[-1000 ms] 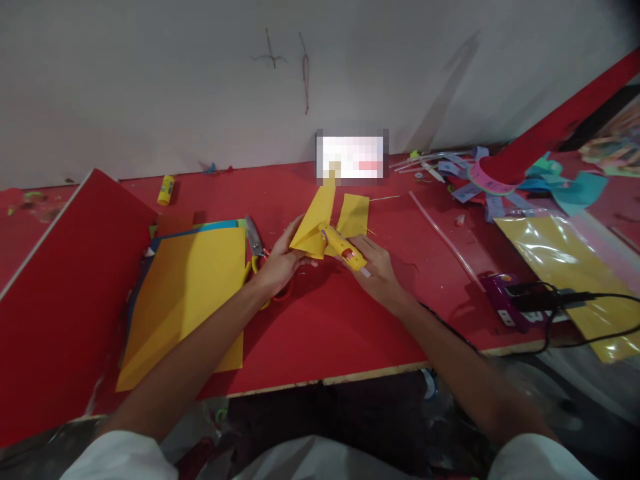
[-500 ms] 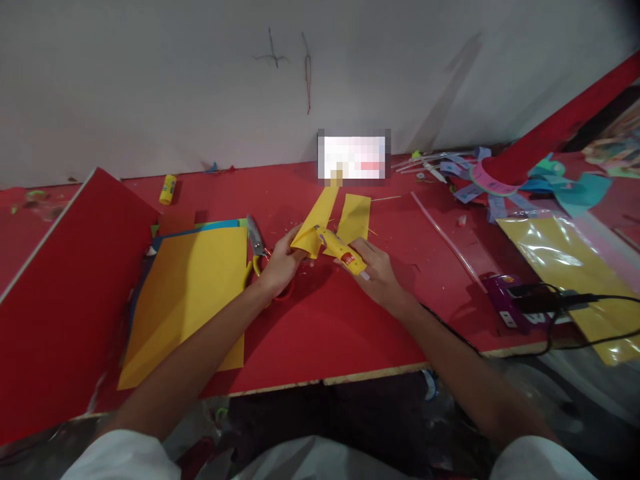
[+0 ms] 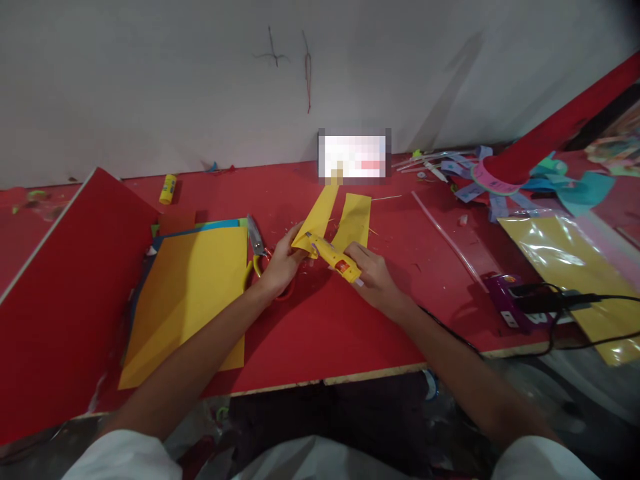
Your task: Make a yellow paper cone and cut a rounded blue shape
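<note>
My left hand (image 3: 280, 263) pinches the lower corner of a folded yellow paper piece (image 3: 317, 217) that stands up from the red table (image 3: 320, 320). My right hand (image 3: 375, 273) grips a small yellow glue gun (image 3: 334, 255), its nozzle touching the paper's near fold beside my left fingers. A second yellow paper strip (image 3: 356, 217) lies just behind the gun. Scissors with red and yellow handles (image 3: 257, 247) lie under and beside my left hand.
A stack of yellow and coloured sheets (image 3: 190, 293) lies to the left, next to a big red board (image 3: 55, 293). A purple power strip (image 3: 510, 300) with black cables sits at right, near a plastic-wrapped yellow sheet (image 3: 565, 267), paper scraps and a red cone (image 3: 545, 133). A yellow glue stick (image 3: 167, 189) lies at the back.
The glue gun has slid left and its nozzle has come onto the paper's fold. My left hand has shifted slightly up along the paper.
</note>
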Action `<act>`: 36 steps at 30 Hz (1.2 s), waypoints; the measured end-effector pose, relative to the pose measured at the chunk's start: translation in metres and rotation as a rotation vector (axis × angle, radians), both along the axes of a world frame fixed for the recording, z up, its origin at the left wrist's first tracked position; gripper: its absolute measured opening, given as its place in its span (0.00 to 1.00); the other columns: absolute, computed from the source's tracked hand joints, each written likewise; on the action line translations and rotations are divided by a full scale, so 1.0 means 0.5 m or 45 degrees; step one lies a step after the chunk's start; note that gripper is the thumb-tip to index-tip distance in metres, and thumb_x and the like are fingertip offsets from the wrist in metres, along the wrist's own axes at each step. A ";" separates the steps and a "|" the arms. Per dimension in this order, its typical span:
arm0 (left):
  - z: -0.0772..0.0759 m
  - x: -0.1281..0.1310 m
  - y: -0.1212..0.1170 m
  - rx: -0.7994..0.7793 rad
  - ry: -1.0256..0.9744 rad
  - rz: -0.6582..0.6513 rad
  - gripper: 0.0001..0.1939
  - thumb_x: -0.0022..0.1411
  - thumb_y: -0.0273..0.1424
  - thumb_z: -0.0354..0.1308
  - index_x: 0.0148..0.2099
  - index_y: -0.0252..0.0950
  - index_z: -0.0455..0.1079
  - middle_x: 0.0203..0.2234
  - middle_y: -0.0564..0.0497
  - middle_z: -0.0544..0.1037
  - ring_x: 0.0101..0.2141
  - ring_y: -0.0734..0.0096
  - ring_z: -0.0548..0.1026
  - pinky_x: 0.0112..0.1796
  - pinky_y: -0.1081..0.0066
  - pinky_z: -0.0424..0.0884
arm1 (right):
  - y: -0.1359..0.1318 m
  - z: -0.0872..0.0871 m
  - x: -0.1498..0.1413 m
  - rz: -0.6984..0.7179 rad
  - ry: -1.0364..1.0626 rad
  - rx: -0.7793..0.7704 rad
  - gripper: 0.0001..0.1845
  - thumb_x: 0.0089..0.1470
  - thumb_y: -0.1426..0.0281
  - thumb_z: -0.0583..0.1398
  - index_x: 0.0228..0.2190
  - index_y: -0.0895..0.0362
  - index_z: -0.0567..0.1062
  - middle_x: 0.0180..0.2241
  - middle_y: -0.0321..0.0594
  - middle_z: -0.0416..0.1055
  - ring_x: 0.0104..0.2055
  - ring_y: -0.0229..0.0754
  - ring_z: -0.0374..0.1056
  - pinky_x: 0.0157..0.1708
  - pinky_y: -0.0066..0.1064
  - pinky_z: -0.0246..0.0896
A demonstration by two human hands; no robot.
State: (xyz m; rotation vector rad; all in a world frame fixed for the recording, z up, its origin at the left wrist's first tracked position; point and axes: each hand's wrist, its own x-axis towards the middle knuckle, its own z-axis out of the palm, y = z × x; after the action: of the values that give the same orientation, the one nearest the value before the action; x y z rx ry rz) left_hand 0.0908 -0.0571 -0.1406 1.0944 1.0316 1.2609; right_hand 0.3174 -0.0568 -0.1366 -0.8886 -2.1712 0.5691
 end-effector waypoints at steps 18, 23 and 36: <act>0.012 -0.001 0.006 0.056 0.000 0.146 0.31 0.57 0.29 0.65 0.63 0.41 0.71 0.59 0.43 0.77 0.35 0.73 0.74 0.28 0.75 0.65 | 0.016 -0.024 0.010 -0.116 0.068 0.058 0.08 0.67 0.62 0.61 0.43 0.51 0.69 0.38 0.41 0.73 0.35 0.45 0.68 0.34 0.36 0.61; 0.014 0.001 0.002 0.049 -0.038 0.162 0.33 0.55 0.26 0.64 0.64 0.42 0.70 0.60 0.43 0.76 0.38 0.70 0.77 0.28 0.75 0.64 | 0.007 -0.017 0.008 -0.065 0.008 0.020 0.07 0.66 0.64 0.61 0.38 0.51 0.67 0.37 0.39 0.71 0.32 0.42 0.66 0.31 0.34 0.57; 0.004 -0.003 0.005 0.071 -0.060 0.155 0.34 0.55 0.25 0.65 0.64 0.44 0.71 0.58 0.45 0.78 0.40 0.68 0.79 0.32 0.74 0.71 | -0.004 -0.005 -0.004 0.002 -0.044 0.024 0.10 0.67 0.64 0.60 0.36 0.51 0.63 0.35 0.38 0.68 0.30 0.40 0.61 0.28 0.32 0.51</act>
State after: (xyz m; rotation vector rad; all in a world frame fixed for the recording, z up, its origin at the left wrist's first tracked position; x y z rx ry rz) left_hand 0.0895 -0.0547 -0.1387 1.0522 1.0454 1.4140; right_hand 0.3152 -0.0589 -0.1392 -0.8930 -2.2053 0.5370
